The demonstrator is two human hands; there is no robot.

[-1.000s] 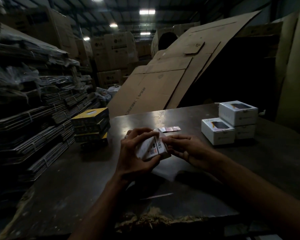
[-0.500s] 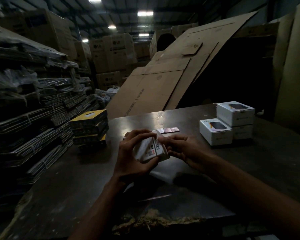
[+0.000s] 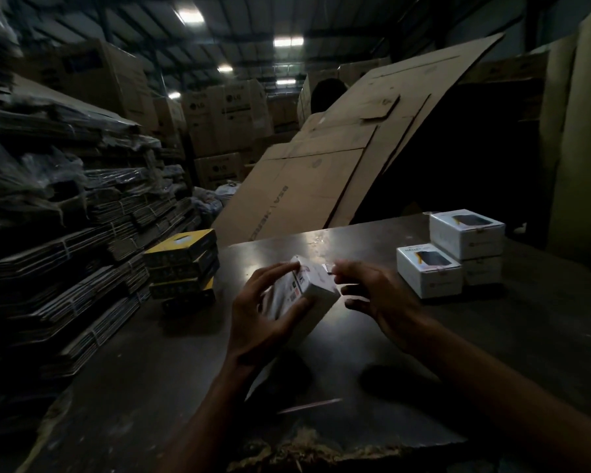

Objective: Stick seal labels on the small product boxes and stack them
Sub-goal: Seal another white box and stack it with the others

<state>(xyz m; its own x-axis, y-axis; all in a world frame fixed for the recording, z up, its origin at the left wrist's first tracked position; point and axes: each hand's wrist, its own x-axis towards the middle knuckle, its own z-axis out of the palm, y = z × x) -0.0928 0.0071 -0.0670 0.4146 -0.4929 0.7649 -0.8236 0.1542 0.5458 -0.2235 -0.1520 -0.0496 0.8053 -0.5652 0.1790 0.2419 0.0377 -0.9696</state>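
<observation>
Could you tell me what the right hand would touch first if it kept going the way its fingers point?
Most likely the white box held by the left hand: the right hand points left toward its near end, though depth is unclear.

Brown cartons (image 3: 227, 119) at the back: "LG" logo.
Small white boxes (image 3: 428, 270): print too small to read.

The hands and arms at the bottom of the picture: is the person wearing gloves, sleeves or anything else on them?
No gloves show: the left hand and the right hand are bare. Both forearms are bare too, with no sleeve as far as the frame reaches. No watch or band shows at either wrist. The light is too dim to tell whether any finger wears a ring.
</observation>
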